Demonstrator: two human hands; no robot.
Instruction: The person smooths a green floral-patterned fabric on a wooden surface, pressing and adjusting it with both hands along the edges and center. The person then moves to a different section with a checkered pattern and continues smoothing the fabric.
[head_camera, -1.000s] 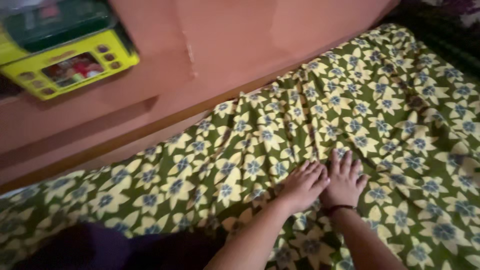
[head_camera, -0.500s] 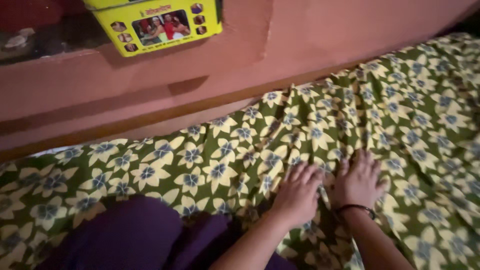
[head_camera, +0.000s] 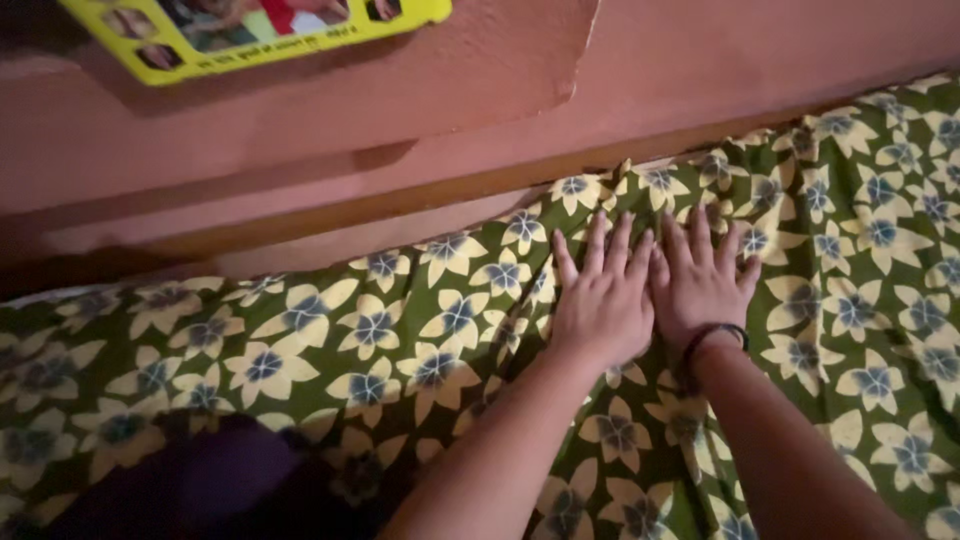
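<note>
**Flat palms, loose cloth: folds may bunch near the far edge**

Both hands lie side by side at centre right of the frame, fingers spread and palms down on the green flowered bedsheet (head_camera: 400, 340). The left hand (head_camera: 603, 300) and right hand (head_camera: 703, 285) touch along their inner edges; neither pinches any cloth. A dark band (head_camera: 715, 335) circles the right wrist. The sheet covers the lower frame and runs up to a wooden edge (head_camera: 330, 225) below the reddish wall (head_camera: 700, 50). Creases gather just ahead of the fingertips, so pressing forward could pile folds there, or drag the sheet askew, since nothing visibly pins it. A yellow card (head_camera: 250, 30) hangs upper left
</note>
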